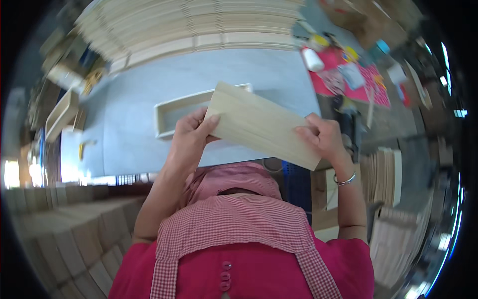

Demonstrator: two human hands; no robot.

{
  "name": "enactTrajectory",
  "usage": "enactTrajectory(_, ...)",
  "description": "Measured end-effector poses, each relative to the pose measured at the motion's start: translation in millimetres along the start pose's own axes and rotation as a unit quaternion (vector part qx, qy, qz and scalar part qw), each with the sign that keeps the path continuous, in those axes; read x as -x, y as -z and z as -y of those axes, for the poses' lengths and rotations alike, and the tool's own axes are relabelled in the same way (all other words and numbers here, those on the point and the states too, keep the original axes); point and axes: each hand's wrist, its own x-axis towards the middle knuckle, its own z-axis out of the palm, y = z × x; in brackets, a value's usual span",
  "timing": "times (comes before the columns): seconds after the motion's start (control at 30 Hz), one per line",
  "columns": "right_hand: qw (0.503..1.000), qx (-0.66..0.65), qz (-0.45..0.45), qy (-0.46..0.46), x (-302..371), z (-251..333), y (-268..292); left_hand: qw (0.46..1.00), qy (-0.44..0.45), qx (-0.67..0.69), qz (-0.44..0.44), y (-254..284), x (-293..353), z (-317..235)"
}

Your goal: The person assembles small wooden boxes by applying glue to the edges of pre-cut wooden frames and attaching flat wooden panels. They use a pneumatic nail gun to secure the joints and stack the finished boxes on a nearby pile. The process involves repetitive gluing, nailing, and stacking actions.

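Note:
A thin rectangular wooden board (259, 124) is held up in front of me, tilted down to the right. My left hand (191, 128) grips its left end, thumb on top and fingers beneath. At the other end my right hand (323, 137) pinches the board, its thumb on the upper face; a silver bracelet circles that wrist. Partly covered by the board, a shallow open wooden frame or box (169, 124) lies on the grey-blue table (134, 94). Its right part is hidden from me.
Tall stacks of thin wooden boards (199, 25) line the table's far side. Bottles and small items sit on a pink cloth (368, 89) at right. More board stacks (383, 174) stand lower right, and wooden blocks or boxes (74, 234) fill the lower left. A wooden box (62, 114) stands leftward.

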Motion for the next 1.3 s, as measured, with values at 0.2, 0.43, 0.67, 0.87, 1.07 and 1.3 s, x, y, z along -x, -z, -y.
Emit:
enactTrajectory(0.2, 0.982, 0.066, 0.077, 0.158, -76.3, 52.0, -10.8, 0.981, -0.043, 0.098, -0.164, 68.6, 31.4, 3.9)
enactTrajectory(0.43, 0.969, 0.032, 0.120, 0.215, -117.4, 58.7, -36.3, 0.970, -0.088, 0.115, -0.196, 99.3, 40.6, 1.0)
enactTrajectory(0.67, 0.964, 0.050, 0.136, 0.225, -131.0, 43.4, -58.3, 0.885, -0.062, -0.320, -0.332, 143.2, 56.4, 28.7)
enactTrajectory(0.87, 0.959, 0.048, 0.159, 0.230, -135.6, 39.3, -72.9, 0.836, -0.093, -0.445, -0.307, 138.8, 48.9, 40.8)
enactTrajectory(1.07, 0.957, 0.067, 0.167, 0.226, -139.9, 31.5, -83.5, 0.801, -0.122, -0.494, -0.315, 134.9, 41.7, 40.5)
enactTrajectory(1.3, 0.960, 0.057, 0.178, 0.211, -140.6, 22.6, -99.0, 0.777, -0.120, -0.535, -0.311, 131.2, 39.2, 37.8)
